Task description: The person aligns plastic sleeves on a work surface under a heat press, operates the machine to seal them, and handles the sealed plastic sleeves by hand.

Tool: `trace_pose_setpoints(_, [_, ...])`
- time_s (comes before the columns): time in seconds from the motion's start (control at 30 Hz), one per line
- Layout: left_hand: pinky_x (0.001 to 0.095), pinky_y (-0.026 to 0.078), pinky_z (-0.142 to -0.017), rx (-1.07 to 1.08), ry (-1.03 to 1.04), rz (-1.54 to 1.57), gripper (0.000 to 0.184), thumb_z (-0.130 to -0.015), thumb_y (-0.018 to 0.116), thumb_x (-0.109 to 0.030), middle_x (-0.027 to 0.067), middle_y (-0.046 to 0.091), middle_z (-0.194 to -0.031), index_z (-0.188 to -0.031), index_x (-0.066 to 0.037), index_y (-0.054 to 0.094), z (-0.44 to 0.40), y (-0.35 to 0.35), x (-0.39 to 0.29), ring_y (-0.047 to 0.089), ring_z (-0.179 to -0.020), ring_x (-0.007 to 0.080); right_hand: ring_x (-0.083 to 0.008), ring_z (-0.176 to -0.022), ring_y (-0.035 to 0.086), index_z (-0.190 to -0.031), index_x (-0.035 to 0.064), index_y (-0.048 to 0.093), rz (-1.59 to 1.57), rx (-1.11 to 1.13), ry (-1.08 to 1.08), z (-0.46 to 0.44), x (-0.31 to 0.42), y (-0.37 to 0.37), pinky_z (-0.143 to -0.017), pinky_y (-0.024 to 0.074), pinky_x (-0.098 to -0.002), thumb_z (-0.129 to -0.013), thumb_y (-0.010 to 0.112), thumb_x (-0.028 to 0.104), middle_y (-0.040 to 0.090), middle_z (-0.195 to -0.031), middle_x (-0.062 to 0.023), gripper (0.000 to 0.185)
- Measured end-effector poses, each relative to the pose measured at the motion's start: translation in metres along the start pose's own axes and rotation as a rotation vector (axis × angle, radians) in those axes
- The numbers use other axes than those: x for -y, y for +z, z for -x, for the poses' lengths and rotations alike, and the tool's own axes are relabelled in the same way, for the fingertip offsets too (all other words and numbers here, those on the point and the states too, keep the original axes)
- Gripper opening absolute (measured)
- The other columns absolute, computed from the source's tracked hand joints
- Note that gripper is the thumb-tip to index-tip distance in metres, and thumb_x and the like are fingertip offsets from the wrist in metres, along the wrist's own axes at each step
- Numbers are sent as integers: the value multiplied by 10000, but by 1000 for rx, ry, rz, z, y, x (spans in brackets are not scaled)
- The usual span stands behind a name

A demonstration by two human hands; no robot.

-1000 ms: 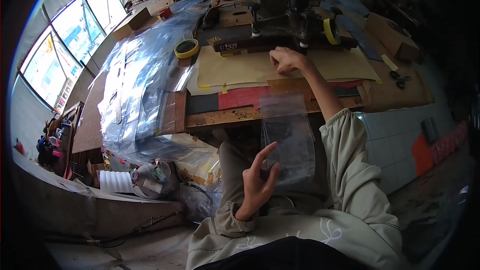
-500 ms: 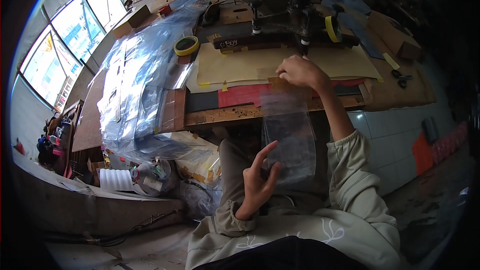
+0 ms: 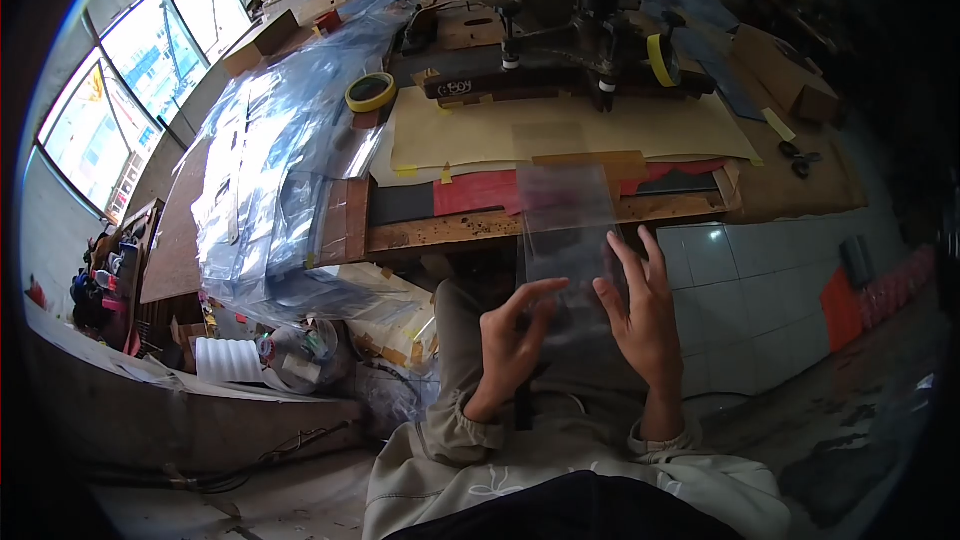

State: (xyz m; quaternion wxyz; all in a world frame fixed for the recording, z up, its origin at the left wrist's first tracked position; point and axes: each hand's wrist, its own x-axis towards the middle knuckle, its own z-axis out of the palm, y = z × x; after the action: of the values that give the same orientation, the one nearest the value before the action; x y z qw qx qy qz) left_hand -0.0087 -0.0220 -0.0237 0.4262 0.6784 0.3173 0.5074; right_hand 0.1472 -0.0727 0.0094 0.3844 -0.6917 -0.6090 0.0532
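A clear plastic sheet [image 3: 568, 202] lies with its far end on the tan board [image 3: 460, 130] under the machine. Its near end hangs over the table's front edge above my lap. My left hand [image 3: 512, 348] is at the left side of the hanging end, index finger stretched across it and thumb apart. My right hand [image 3: 642, 325] is at the sheet's right side, fingers spread and pointing up. Neither hand visibly grips the sheet. A brown tape strip [image 3: 590, 162] crosses near the board's front edge, beside red material [image 3: 475, 192].
Above the board stands a machine with a dark bar [image 3: 570, 83]. Yellow tape rolls [image 3: 371, 92] are at its left and right. A large pile of clear plastic sheets [image 3: 270, 180] covers the table's left side. Scissors [image 3: 798, 158] and a cardboard box [image 3: 785, 75] are at right.
My right hand has come back from the board, down to the sheet's right side, and its fingers have spread. My left index finger has tipped to the right over the sheet.
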Motion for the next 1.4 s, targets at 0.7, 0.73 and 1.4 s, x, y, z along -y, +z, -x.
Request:
trace_pose_setpoints(0.7, [242, 448, -833, -3, -199, 47, 206, -899, 554, -57, 64, 683, -993, -1061, 17, 659, -61, -5, 18, 590, -912, 92, -144, -812, 615, -1319, 88, 520, -436, 39, 217, -42, -16, 28, -755, 473, -272, -949, 543, 167, 661, -1106, -104, 378])
trace_pose_setpoints(0.73, [243, 447, -838, -8, -153, 27, 206, -899, 554, -59, 65, 684, -993, -1060, 16, 659, -61, -5, 20, 592, -916, 94, -167, -874, 624, -1319, 89, 519, -423, 46, 225, -43, -15, 28, -787, 472, -281, -950, 541, 173, 651, -1135, -115, 379])
trace_pose_setpoints(1.4, [231, 462, -745, -15, -67, -17, 196, -888, 571, -86, 51, 704, -940, -1044, -23, 672, -73, -8, 36, 618, -836, 72, -282, -1068, 617, -1302, 109, 537, -423, 9, 196, -53, -24, 43, -873, 464, -317, -937, 544, 190, 621, -1190, -148, 374])
